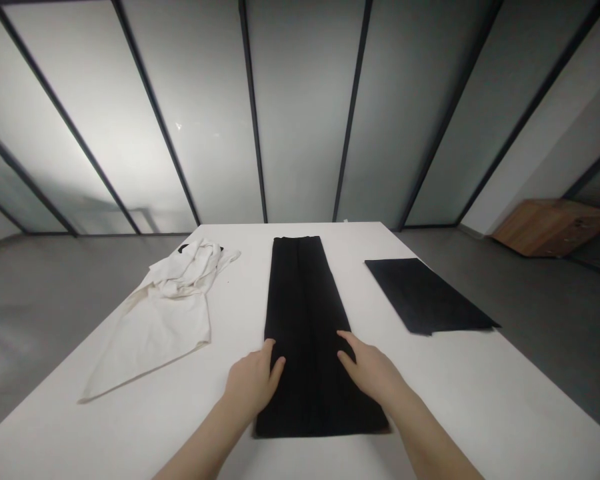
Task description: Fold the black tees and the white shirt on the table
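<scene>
Lying lengthwise on the white desk (243, 300), the long black garment (305, 300) has a hand at each side of its near half: the left hand (253, 379) touches its left edge, the right hand (373, 372) its right, both with thumb and forefinger spread apart. Left of the black garment lies a rumpled white garment (167, 327); right of it, a flat dark cloth (427, 297).
</scene>
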### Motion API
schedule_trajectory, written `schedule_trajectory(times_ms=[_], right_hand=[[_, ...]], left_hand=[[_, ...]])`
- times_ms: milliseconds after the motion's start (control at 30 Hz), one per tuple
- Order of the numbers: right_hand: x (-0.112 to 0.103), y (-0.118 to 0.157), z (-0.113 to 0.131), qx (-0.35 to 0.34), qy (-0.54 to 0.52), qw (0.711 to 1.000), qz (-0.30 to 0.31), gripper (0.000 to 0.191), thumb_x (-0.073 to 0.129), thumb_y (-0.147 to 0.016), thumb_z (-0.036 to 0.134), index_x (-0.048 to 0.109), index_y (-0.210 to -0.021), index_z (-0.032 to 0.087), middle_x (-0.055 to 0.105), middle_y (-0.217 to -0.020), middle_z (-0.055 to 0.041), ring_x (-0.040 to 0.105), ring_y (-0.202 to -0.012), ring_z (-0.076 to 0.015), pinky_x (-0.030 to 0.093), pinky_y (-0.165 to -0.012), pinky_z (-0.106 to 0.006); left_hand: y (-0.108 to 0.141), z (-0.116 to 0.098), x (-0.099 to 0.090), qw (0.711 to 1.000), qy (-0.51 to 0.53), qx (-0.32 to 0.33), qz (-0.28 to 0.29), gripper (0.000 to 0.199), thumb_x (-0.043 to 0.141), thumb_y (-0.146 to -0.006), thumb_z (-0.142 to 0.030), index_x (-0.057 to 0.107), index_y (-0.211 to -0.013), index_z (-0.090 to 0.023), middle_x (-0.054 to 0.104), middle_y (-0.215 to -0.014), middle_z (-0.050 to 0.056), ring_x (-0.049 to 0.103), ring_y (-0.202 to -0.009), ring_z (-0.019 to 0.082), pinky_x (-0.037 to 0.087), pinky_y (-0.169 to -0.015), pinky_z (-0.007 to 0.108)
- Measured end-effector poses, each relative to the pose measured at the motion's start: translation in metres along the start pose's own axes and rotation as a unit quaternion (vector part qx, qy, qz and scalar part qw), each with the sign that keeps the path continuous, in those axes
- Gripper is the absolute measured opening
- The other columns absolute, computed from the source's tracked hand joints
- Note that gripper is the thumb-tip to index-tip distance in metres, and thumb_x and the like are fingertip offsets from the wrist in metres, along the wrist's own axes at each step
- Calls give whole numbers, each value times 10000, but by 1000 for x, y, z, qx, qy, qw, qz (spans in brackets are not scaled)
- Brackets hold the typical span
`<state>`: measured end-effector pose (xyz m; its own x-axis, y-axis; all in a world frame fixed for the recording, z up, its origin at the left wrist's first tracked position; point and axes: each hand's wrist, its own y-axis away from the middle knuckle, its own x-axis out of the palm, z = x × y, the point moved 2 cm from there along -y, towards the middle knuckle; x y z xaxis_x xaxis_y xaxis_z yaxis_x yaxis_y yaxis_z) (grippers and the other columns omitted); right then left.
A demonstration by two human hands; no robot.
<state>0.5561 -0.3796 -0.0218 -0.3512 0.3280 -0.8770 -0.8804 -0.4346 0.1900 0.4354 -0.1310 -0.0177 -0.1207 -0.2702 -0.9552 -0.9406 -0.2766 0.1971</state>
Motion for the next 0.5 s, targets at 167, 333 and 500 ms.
schedule_trajectory(times_ms=[167,333,500], right_hand=[[2,-4,-2,-3,-6,1000,-15,523,485,-1040,324,536,-1543,188,691,-1411,-151,672,-1269,-303,506,-1041,-417],[1,-7,-2,13,20,998,-53,537,461,-1051,365,515,-1565,219,674,-1300,-164,703,-1151,-306,518,-960,-404],[-3,-7,8,35,33,997,-54,542,474,-1049,370,516,-1560,197,611,-1293,-179,712,-1060,-304,519,-927,-400]], left_hand=[[-7,5,-3,1000,-2,-8,-25,385,361,-1115,-391,571,-1376,-201,773,-1170,125,747,-1091,270,546,-865,364],[-12,7,-6,998,-19,-11,-52,307,391,-1106,-335,604,-1300,-231,736,-1173,97,724,-1093,238,529,-858,325],[-15,15,-4,997,-11,2,-72,285,425,-1098,-360,625,-1259,-237,708,-1149,80,715,-1057,230,522,-839,319]])
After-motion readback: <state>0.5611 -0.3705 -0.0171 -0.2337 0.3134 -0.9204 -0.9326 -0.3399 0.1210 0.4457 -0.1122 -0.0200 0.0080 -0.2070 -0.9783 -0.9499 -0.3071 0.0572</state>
